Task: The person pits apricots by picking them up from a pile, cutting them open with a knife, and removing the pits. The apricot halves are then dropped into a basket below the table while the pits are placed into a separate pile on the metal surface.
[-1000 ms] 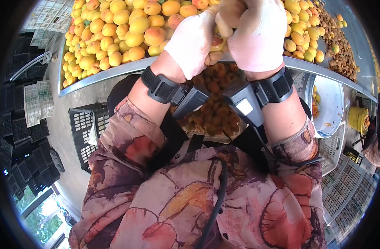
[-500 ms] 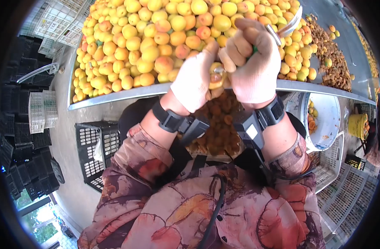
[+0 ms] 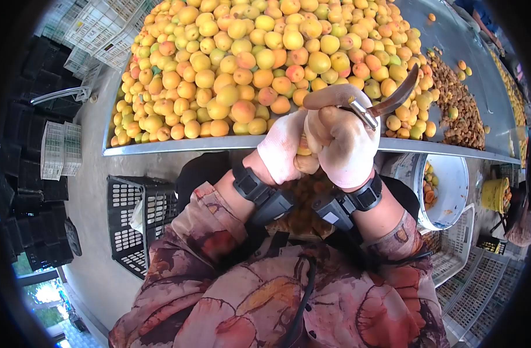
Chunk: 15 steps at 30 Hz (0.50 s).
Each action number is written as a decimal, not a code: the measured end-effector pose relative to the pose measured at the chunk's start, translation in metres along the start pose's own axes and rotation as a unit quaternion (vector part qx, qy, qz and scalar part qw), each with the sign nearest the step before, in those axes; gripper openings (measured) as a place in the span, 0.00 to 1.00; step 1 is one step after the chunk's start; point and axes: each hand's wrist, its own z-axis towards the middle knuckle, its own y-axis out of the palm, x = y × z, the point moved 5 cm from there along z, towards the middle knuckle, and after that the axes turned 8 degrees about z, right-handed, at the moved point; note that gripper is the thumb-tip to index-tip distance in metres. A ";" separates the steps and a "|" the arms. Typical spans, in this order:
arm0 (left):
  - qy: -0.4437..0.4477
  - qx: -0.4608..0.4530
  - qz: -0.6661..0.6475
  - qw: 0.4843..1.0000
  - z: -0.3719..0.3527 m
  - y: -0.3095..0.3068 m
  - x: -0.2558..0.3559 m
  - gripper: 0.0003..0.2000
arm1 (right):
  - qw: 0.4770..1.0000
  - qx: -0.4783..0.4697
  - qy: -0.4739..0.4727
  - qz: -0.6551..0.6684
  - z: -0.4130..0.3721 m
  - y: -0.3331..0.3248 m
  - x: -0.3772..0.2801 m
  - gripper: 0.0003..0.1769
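My left hand (image 3: 284, 148), in a pale stained glove, is closed round an apricot (image 3: 304, 146); only a sliver of the fruit shows between the two hands. Pressed against it is my right hand (image 3: 342, 139), gloved too and wrapped round the handle of a curved knife (image 3: 397, 97). The blade points up and to the right, away from the fruit. Both hands are just above the metal table's near edge (image 3: 219, 142), in front of a large heap of whole apricots (image 3: 230, 75). Below them, partly hidden, is a container of opened apricots (image 3: 303, 200).
Brown apricot stones (image 3: 461, 113) are heaped on the table's right side. A white bucket (image 3: 451, 191) with fruit pieces stands below right, near a yellow bucket (image 3: 495, 194). A black crate (image 3: 126, 220) is on the floor at left, and pale crates (image 3: 61, 149) are stacked beyond.
My hands have come together; the opened apricot with its stone showing is now mostly covered by my fingers. The knife has swung lower and further right relative to my hand. The view has shifted slightly.
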 end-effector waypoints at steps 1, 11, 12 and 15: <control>-0.073 0.017 -0.049 0.996 0.002 -0.003 -0.001 0.14 | 0.999 -0.004 0.033 0.023 -0.003 -0.003 0.008 0.07; 0.187 0.168 0.289 0.924 0.004 -0.027 0.022 0.18 | 0.774 0.098 0.555 0.290 -0.045 0.013 0.044 0.19; 0.212 0.184 0.332 0.900 0.001 -0.025 0.028 0.20 | 0.757 0.074 0.576 0.299 -0.050 0.019 0.045 0.21; 0.092 0.182 0.117 0.972 -0.002 -0.021 0.024 0.24 | 0.733 0.039 0.583 0.348 -0.054 0.028 0.043 0.23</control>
